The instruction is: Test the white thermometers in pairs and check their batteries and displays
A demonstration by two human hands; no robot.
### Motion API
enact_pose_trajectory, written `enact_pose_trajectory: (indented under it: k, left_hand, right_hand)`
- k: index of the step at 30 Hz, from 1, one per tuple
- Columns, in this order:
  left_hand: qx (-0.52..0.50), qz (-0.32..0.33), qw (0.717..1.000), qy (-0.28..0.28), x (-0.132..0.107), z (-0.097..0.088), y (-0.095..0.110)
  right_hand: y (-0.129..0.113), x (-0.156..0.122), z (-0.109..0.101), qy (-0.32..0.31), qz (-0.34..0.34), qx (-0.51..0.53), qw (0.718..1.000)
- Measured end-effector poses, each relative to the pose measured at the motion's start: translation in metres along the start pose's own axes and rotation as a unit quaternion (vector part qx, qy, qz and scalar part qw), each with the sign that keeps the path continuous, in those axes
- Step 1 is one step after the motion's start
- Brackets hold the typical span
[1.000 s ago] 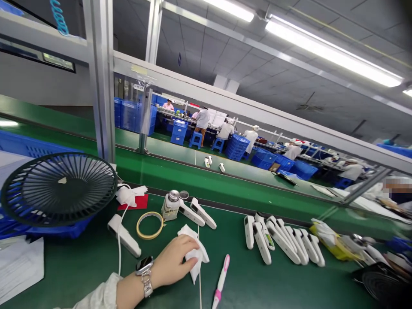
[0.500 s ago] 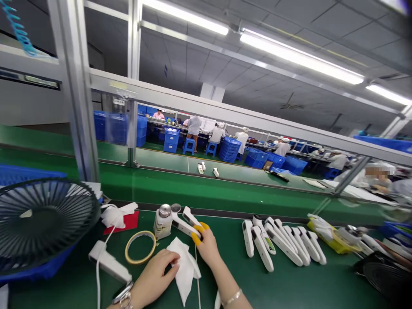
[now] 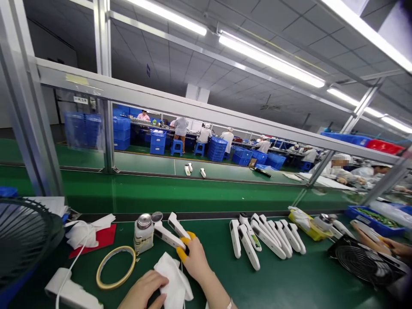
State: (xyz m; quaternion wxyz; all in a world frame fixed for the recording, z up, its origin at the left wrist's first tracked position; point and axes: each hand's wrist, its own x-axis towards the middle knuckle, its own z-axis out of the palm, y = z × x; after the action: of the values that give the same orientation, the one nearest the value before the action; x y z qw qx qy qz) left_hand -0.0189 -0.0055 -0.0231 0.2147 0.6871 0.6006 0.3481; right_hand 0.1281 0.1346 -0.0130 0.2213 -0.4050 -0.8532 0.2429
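My right hand [image 3: 194, 262], with yellow caps on two fingertips, pinches the near end of a white handheld device [image 3: 165, 235] that lies on the green worktop [image 3: 289, 279]. A second white device [image 3: 176, 225] lies just behind it, touching or nearly so. My left hand [image 3: 143, 292] rests at the bottom edge with its fingers curled on a white cloth [image 3: 172, 281]. A small bottle with a metal cap [image 3: 143, 234] stands to the left of the devices.
A tape ring [image 3: 115, 266], a red card [image 3: 96, 240] under white wipes, a white corded device [image 3: 71, 293] and a black fan [image 3: 22, 240] lie to the left. Several white devices [image 3: 264, 240] sit in a row at right, beside another fan [image 3: 363, 264]. A conveyor runs behind; people work beyond.
My right hand came into view and took the end of the white device. My left hand slid back toward me along the cloth. The view swung to the right.
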Motion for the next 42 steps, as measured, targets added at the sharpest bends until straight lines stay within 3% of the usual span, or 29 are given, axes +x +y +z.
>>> enact_pose_trajectory:
  k: [8, 16, 30, 42]
  left_hand:
    - [-0.010, 0.036, 0.999, -0.017, 0.001, -0.001, -0.006]
    - [0.029, 0.039, 0.999, 0.006, -0.002, -0.004, 0.005]
    - [0.036, 0.042, 0.998, 0.008, -0.002, -0.003, 0.003]
    - [0.012, 0.025, 0.999, -0.021, -0.001, -0.004, 0.004]
  right_hand:
    - [-0.007, -0.001, -0.007, -0.008, -0.011, -0.005, 1.000]
    - [-0.005, -0.001, -0.005, -0.005, -0.016, -0.008, 1.000]
    - [-0.001, 0.000, -0.001, 0.006, -0.025, -0.008, 1.000]
    - [0.001, 0.000, 0.001, 0.005, -0.018, -0.020, 1.000]
